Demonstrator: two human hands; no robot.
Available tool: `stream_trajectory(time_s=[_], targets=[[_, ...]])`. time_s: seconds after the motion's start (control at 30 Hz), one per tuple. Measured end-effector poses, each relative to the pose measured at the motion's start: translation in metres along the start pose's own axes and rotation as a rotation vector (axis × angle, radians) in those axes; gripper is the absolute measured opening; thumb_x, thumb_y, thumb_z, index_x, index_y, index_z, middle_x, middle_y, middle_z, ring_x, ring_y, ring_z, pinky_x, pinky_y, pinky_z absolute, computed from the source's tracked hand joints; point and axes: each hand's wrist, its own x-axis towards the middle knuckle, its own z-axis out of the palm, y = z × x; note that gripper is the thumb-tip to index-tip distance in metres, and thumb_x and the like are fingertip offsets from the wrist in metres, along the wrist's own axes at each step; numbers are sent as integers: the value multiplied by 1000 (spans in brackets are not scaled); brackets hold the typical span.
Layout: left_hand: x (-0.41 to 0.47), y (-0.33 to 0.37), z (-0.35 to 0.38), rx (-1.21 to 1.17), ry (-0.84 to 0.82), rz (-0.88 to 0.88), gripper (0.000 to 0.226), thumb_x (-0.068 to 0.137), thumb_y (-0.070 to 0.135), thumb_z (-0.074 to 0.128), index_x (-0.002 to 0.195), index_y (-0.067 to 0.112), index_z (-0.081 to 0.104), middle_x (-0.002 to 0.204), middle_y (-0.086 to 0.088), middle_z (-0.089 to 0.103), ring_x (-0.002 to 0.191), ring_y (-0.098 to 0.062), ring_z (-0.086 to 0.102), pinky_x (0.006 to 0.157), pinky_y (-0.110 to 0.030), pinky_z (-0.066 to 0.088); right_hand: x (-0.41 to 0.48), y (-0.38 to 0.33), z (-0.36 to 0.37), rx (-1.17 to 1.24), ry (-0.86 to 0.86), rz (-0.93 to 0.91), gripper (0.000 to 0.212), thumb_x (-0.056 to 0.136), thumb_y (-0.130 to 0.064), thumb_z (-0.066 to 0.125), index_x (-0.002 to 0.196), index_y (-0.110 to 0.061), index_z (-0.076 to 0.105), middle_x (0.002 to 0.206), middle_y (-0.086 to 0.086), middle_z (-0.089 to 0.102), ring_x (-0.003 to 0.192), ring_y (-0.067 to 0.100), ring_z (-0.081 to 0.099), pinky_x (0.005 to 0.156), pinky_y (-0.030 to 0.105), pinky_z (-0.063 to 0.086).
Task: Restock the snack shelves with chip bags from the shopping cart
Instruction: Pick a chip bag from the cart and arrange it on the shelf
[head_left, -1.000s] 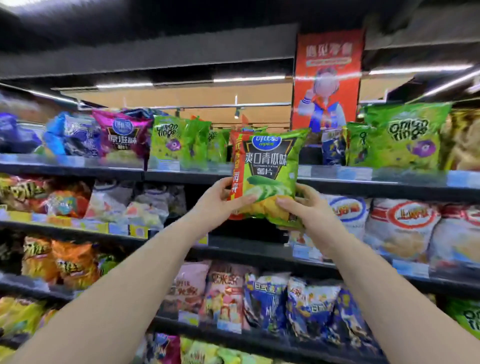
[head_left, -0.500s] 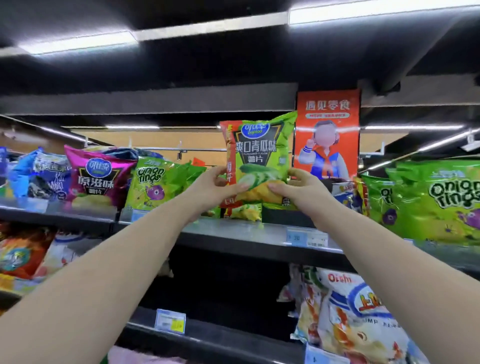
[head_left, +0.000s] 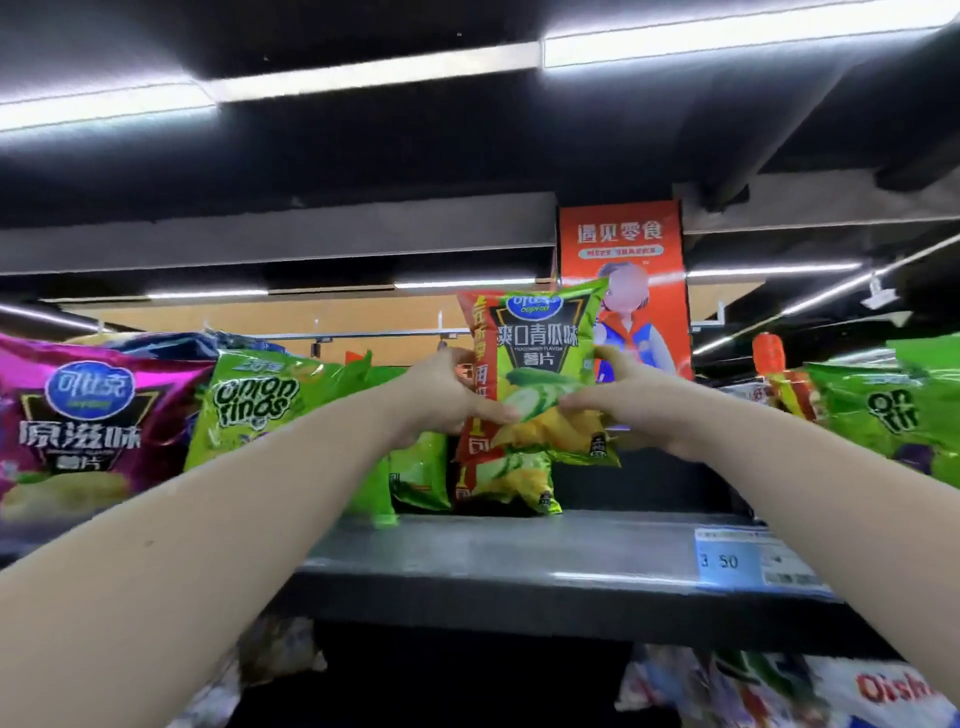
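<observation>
- The grey metal top shelf (head_left: 519, 551) shows bare deck at 3 o'clock of the bags standing on it. That gap looks like the place to set the bag, bottom seam flat and well behind the front lip.
- A green foil onion-ring bag (head_left: 254, 410) leans at 9 o'clock of the load, so a straight descent should avoid knocking it.
- The green-and-red foil cucumber chip bag (head_left: 540, 358) hangs upright over the shelf with its label facing out. It is just in front of a matching cucumber bag (head_left: 509, 483) standing at its 6 o'clock, and it should keep that facing.
- The left grip (head_left: 447, 397) and right grip (head_left: 631, 402) pinch the bag's lower sides, thumbs on the front. A light hold should spare the chips.
- A second ago the bag was level with the shelf below. Half a second ago it had reached the top shelf, and now it is farther in, nearer the matching bag, with both grips pinching as before.
</observation>
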Motion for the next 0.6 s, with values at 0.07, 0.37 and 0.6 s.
stream_trajectory(time_s=[0.07,0.37,0.6], targets=[[15,-4,-6,15,-22,-34,87,63,20,91,135,20,43,113,-1,69,104,-20,66,86,-41,56,14,-4,2,9,-11,32,69,81,-34,76,138,-36,37,99,-6,63,82,13,70,51,27,55],[41,-31,4,23,17,-171,54,75,43,81,115,16,57,110,-5,67,87,-19,60,70,-43,54,56,3,35,-137,-201,131,23,89,-22,68,110,-18,58,113,10,70,98,31,70,85,50,57],[41,-42,11,137,-27,-295,62,75,38,81,125,12,54,122,-12,62,110,-34,59,83,-59,54,70,9,47,-300,-363,251,50,98,-46,48,133,-10,48,130,16,56,111,34,61,87,46,55]])
